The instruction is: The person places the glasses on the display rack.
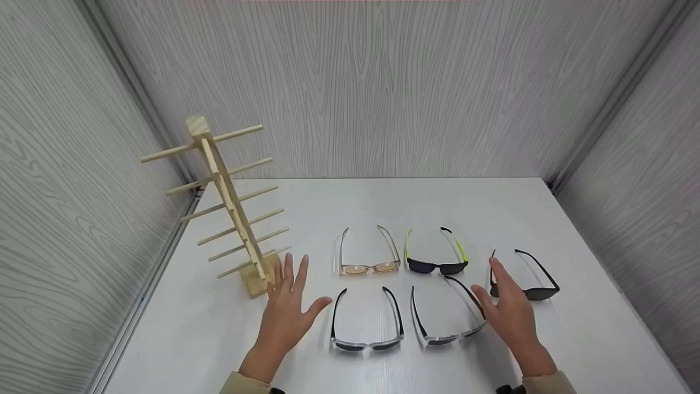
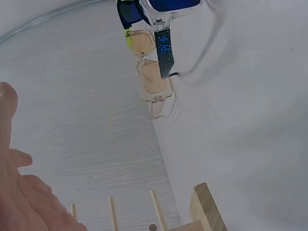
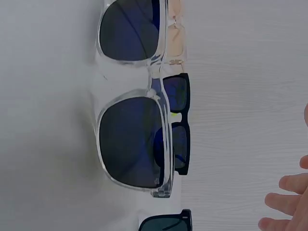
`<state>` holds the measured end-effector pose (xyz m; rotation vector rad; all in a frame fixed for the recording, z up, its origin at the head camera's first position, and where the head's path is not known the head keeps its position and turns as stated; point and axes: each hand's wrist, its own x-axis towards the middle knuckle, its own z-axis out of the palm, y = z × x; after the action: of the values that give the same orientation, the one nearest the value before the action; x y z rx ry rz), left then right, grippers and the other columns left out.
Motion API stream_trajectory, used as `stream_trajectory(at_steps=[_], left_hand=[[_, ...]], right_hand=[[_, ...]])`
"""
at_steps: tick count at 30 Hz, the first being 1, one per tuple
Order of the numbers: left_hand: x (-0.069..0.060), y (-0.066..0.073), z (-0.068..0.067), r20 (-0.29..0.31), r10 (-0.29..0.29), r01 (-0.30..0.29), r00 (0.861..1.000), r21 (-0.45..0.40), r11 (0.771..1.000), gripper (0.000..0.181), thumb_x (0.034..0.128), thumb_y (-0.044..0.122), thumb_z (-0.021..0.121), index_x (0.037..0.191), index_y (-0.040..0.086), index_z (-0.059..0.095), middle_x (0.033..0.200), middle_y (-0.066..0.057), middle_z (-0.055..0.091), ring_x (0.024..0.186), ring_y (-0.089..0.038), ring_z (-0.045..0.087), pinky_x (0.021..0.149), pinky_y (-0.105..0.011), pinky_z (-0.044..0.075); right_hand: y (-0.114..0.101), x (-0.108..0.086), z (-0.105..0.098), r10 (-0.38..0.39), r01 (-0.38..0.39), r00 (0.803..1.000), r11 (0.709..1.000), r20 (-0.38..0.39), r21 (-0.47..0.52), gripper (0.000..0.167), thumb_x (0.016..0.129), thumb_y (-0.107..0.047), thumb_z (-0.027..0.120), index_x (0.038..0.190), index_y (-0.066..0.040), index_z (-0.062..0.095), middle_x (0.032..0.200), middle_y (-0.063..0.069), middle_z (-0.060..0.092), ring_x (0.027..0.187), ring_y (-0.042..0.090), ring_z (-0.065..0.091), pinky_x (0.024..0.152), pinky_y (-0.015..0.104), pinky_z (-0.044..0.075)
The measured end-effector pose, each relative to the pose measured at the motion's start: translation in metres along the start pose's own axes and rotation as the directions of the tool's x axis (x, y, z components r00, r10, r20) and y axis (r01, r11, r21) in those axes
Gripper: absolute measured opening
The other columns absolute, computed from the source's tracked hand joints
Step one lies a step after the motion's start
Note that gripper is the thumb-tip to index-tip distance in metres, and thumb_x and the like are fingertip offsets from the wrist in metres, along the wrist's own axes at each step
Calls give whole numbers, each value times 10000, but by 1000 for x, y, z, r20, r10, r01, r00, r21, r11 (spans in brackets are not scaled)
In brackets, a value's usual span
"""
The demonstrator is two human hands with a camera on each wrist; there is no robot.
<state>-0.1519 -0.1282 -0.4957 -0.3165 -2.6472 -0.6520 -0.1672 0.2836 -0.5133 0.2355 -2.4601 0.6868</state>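
My left hand (image 1: 284, 317), fingers spread and holding nothing, hovers beside the base of a wooden display rack (image 1: 252, 282) with several pegs. To its right lie clear-framed sunglasses (image 1: 350, 346) with dark temples. My right hand (image 1: 512, 314), fingers extended, is between a second clear-framed pair (image 1: 442, 340) and black sunglasses (image 1: 540, 294), partly covering both in the head view. Behind them lie glasses with amber lenses (image 1: 356, 270) and black sunglasses with yellow-green temples (image 1: 421, 267). In the right wrist view, a clear-framed pair (image 3: 132, 144) looms large, the hand's fingers (image 3: 284, 203) apart from it.
The rack's tall post (image 1: 235, 208) leans to the upper left in the head view, pegs sticking out both sides. A white table (image 1: 465, 202) carries everything. Grey wood-grain panels (image 1: 350, 87) enclose it at the back and both sides.
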Motion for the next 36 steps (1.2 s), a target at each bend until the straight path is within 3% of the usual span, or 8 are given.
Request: stream_trajectory(at_steps=[4,6,10,15,19,27,31,36], left_hand=[[-6,-3,-1,-37,1,-6,999,-112,994,770,858,489,602,1467,144,280,1506,-185,187,1369,-351,182,941,-580,355],[-9,-5,-2,-48,-6,-1,999,-149,989,719,871,448,610,1450,135,322,1496,-176,224,1357,-340,230,904,-530,417],[-14,-9,-2,-29,-62,54,998,-216,975,650,887,406,609,1417,104,384,1468,-172,295,1315,-340,323,888,-481,445],[-20,-13,3,32,-164,166,986,-310,936,598,885,362,629,1368,60,449,1427,-177,369,1282,-329,379,973,-476,375],[-26,-16,11,92,-257,272,962,-382,883,556,887,372,621,1320,45,499,1376,-167,445,1278,-305,397,1012,-453,341],[-36,-19,24,221,-392,450,893,-448,772,577,890,466,572,1285,49,526,1284,-144,542,1184,-309,504,933,-443,428],[-40,-19,30,278,-425,508,861,-461,727,579,885,460,584,1268,30,527,1251,-163,561,1154,-309,531,925,-444,434],[-42,-17,36,340,-431,548,836,-473,690,605,871,482,592,1244,9,538,1210,-177,580,1109,-310,562,891,-433,461]], right_hand=[[-6,0,6,20,-15,998,996,-57,89,554,814,-127,725,1306,-2,502,1282,173,535,1152,333,511,896,404,413],[-10,0,9,8,4,996,991,-87,131,501,802,-73,726,1262,5,544,1242,168,566,1132,324,527,924,281,406],[-18,-4,15,-4,23,995,980,-97,198,408,797,-21,718,1187,1,600,1161,133,619,1026,270,595,836,95,399],[-32,-10,23,15,-12,1000,965,-11,261,315,826,-31,693,1135,-43,634,1081,55,654,834,117,621,644,141,466],[-43,-14,28,33,-48,998,952,55,301,292,838,-39,682,1125,-71,642,1047,33,664,792,63,600,597,213,490],[-61,-27,40,69,-129,981,930,181,344,277,864,-107,667,1136,-71,630,973,20,673,761,71,602,592,229,495],[-71,-34,47,68,-155,968,918,240,364,268,872,-138,661,1130,-71,633,941,7,668,765,69,598,596,230,495],[-77,-41,54,36,-156,950,916,311,369,283,897,-200,632,1132,-42,624,954,8,654,784,83,602,609,232,499]])
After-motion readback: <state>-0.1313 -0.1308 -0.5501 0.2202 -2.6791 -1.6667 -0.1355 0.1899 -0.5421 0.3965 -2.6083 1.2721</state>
